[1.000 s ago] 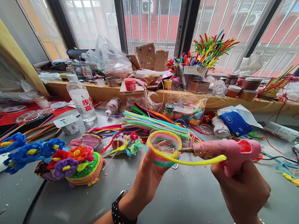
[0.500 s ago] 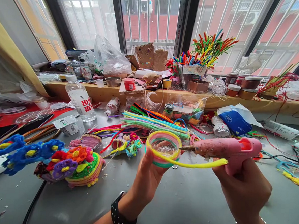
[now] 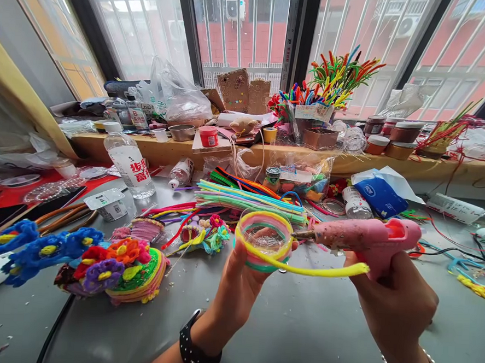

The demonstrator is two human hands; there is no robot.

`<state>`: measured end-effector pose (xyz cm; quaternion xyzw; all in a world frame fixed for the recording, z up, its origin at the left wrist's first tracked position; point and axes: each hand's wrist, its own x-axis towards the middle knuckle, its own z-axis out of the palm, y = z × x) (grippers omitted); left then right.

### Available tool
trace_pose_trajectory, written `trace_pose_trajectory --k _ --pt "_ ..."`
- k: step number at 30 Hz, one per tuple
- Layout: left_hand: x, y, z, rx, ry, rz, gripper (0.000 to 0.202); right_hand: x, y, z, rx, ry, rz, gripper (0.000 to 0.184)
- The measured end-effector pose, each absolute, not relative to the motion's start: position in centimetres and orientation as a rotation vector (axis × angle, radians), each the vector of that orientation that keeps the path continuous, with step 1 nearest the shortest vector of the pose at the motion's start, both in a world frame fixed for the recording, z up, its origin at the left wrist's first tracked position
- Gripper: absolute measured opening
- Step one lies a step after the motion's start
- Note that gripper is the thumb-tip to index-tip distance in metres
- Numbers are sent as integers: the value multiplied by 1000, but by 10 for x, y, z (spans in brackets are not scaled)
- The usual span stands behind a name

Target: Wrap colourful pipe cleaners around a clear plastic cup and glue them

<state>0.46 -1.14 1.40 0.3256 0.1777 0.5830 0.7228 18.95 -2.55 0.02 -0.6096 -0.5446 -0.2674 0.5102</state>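
My left hand (image 3: 240, 280) is closed around a clear round cup (image 3: 265, 240) wrapped with pink, green and yellow fuzzy stems. The loose end of the yellow pipe cleaner (image 3: 323, 271) sticks out to the right from the cup's rim. In my right hand (image 3: 399, 306) is a pink glue gun (image 3: 358, 235), gripped by its handle. Its metal nozzle points left and is at the cup's right side, by the yellow stem; whether it touches I cannot tell. Behind the cup lies a bundle of pastel pipe cleaners (image 3: 245, 198).
Fuzzy flower pieces (image 3: 109, 266) lie on the grey table at left, near a water bottle (image 3: 130, 164) and a yogurt cup (image 3: 107, 203). A blue tissue pack (image 3: 379, 192) lies at right. The crowded windowsill (image 3: 162, 149) holds jars and a box of colourful stems (image 3: 312, 114).
The glue gun has shifted slightly left and down, its nozzle staying beside the cup. My left hand and the cup have hardly moved.
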Motion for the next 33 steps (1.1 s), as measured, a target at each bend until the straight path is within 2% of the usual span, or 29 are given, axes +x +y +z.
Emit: trace_pose_trajectory --k 16,25,33 --pt "4 -13 15 732 472 1280 55 195 -22 -5 -1447 -1337 -739 33" --pt "4 -14 19 726 440 1265 47 193 -22 1 -1484 -1289 -603 34" --pt "3 -15 21 709 451 1231 50 194 -22 1 -1504 -1265 -554 34"
